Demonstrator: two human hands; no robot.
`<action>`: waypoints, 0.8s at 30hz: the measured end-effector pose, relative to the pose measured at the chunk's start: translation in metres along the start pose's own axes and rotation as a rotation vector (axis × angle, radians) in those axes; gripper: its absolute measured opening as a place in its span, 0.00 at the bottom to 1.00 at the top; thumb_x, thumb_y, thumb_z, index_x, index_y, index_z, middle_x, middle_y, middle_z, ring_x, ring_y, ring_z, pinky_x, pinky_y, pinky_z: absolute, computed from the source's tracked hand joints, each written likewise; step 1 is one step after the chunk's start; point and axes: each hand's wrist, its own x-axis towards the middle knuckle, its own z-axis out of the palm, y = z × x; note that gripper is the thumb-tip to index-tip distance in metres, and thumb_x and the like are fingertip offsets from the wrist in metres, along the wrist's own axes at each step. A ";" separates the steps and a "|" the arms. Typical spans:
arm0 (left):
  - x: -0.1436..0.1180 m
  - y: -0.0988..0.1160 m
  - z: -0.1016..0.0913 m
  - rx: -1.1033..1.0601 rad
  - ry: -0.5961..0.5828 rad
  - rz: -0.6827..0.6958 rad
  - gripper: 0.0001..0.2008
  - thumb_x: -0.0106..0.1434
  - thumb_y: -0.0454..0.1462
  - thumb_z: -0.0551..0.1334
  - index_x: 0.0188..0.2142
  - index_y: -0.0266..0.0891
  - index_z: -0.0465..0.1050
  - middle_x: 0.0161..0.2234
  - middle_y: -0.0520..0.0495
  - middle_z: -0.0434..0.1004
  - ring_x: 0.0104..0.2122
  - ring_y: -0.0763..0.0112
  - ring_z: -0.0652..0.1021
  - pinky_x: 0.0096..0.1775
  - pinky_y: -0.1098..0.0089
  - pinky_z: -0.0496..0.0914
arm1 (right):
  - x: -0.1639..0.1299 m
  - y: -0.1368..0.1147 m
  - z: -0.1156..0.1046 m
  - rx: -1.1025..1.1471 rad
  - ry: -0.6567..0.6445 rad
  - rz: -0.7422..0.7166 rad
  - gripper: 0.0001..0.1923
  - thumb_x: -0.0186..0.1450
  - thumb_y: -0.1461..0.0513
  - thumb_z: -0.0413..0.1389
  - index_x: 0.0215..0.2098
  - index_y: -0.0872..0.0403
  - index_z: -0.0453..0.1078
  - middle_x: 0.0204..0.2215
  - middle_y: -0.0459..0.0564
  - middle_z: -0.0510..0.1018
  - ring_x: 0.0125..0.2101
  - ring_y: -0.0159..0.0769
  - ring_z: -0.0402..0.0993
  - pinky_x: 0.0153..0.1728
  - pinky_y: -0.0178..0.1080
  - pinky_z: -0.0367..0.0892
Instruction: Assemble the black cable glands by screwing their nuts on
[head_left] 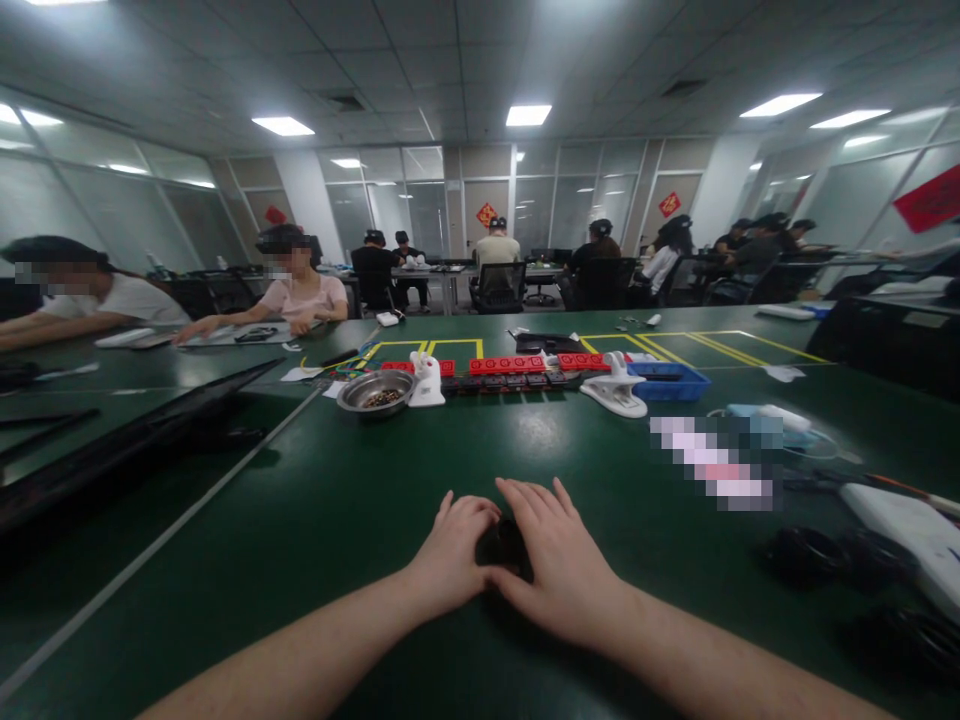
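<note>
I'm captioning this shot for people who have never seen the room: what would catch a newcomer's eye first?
First, the two bare hands at bottom centre, left hand and right hand, cupped together around a small dark object on the dark green table. Beyond them, at mid-table, a row of bright red blocks stands out, with a round metal bowl at its left end and a shallow blue plastic tray at its right.

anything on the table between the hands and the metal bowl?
Nothing in the head view: bare green table runs from the left hand and right hand, which cup a small dark object, up to the metal bowl.
</note>
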 end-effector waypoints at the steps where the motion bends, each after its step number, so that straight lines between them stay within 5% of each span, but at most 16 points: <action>1: 0.000 -0.001 0.000 0.005 -0.002 0.005 0.18 0.48 0.41 0.62 0.40 0.43 0.65 0.43 0.47 0.66 0.47 0.60 0.65 0.54 0.48 0.42 | 0.000 0.000 0.001 -0.024 0.009 0.024 0.36 0.51 0.54 0.56 0.54 0.57 0.50 0.48 0.57 0.65 0.48 0.47 0.58 0.51 0.55 0.43; 8: 0.000 0.000 0.001 0.005 0.013 0.011 0.18 0.45 0.37 0.63 0.37 0.43 0.65 0.42 0.49 0.66 0.46 0.62 0.66 0.54 0.49 0.42 | 0.001 0.005 0.008 -0.162 0.068 0.065 0.29 0.51 0.53 0.57 0.47 0.58 0.59 0.38 0.55 0.72 0.39 0.44 0.65 0.44 0.48 0.55; 12: -0.001 0.003 -0.001 -0.007 0.015 -0.006 0.16 0.45 0.37 0.62 0.37 0.43 0.65 0.41 0.49 0.67 0.46 0.62 0.66 0.54 0.48 0.43 | 0.001 0.003 0.005 -0.125 0.048 0.023 0.22 0.53 0.61 0.54 0.47 0.57 0.60 0.35 0.52 0.73 0.37 0.42 0.64 0.47 0.48 0.51; 16: -0.001 0.003 -0.001 -0.010 0.016 -0.011 0.16 0.46 0.36 0.61 0.37 0.43 0.66 0.42 0.48 0.67 0.46 0.61 0.65 0.54 0.48 0.42 | 0.000 0.000 0.002 -0.081 0.039 -0.004 0.27 0.51 0.62 0.52 0.49 0.57 0.57 0.41 0.52 0.70 0.42 0.42 0.62 0.53 0.50 0.41; 24: 0.001 0.000 0.002 -0.003 0.026 0.001 0.16 0.46 0.36 0.61 0.37 0.42 0.66 0.43 0.48 0.67 0.47 0.60 0.65 0.54 0.48 0.42 | -0.001 -0.001 0.004 -0.075 0.026 0.017 0.25 0.52 0.62 0.52 0.49 0.56 0.57 0.41 0.52 0.70 0.42 0.41 0.62 0.52 0.48 0.44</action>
